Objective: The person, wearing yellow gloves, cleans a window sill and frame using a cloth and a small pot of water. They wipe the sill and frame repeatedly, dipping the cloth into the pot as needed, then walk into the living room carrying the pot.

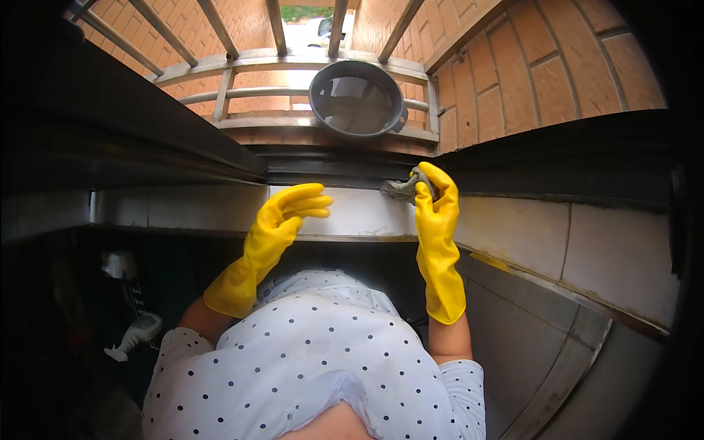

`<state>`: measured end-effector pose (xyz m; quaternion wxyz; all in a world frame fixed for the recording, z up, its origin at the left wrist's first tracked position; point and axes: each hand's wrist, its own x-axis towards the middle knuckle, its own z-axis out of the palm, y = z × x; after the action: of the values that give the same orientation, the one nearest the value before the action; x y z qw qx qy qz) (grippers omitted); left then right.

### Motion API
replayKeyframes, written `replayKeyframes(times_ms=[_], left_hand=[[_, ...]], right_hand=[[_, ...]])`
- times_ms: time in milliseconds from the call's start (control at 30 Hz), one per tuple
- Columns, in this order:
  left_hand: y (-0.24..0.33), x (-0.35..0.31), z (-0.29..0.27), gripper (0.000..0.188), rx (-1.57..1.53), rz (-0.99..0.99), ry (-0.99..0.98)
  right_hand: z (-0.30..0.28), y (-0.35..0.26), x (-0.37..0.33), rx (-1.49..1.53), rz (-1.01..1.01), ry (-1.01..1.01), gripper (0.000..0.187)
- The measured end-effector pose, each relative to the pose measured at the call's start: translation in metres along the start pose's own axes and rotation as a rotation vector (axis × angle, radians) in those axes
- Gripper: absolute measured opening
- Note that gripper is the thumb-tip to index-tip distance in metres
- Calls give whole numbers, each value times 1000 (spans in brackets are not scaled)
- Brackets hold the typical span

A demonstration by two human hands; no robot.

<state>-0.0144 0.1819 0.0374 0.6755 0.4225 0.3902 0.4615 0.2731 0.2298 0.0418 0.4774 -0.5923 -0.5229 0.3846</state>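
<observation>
Both my hands wear long yellow rubber gloves. In my right hand (pixel 436 192) a crumpled grey cloth (pixel 400 190) is pinched between thumb and fingers, and its loose end hangs to the left over the dark window track (pixel 330 166). My left hand (pixel 295 205) is held over the white tiled sill (pixel 352 205), its fingers stretched out and a little apart, with nothing in them. Beyond the track, a round dark grey basin (pixel 356 100) with water in it rests against the outer metal bars.
A metal window grille (pixel 257 59) stands beyond the sill. Brick wall (pixel 539 66) rises outside at the right. Dark window frames flank the opening on both sides. At lower left, a white-and-grey device (pixel 139 334) sits in the shade below the sill.
</observation>
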Motion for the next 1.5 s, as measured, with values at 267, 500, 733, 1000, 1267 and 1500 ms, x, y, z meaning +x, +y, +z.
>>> replayKeyframes(times_ms=[267, 500, 733, 1000, 1267, 1500], left_hand=[[-26, -48, -50, 33, 609, 269, 296], [-38, -62, -84, 27, 996, 344, 414], [-43, -57, -81, 27, 1064, 344, 481], [-47, -58, -86, 27, 922, 382, 472], [-47, -61, -86, 26, 834, 257, 529], [-24, -58, -68, 27, 592, 433, 481]], right_hand=[[-7, -1, -14, -794, -331, -318, 27], [15, 13, 5, -552, -366, -73, 21], [59, 9, 48, -1265, 214, -344, 22], [55, -13, 16, -650, -209, -129, 23], [73, 61, -34, -1115, -296, -104, 38], [101, 16, 19, -137, -114, -115, 25]])
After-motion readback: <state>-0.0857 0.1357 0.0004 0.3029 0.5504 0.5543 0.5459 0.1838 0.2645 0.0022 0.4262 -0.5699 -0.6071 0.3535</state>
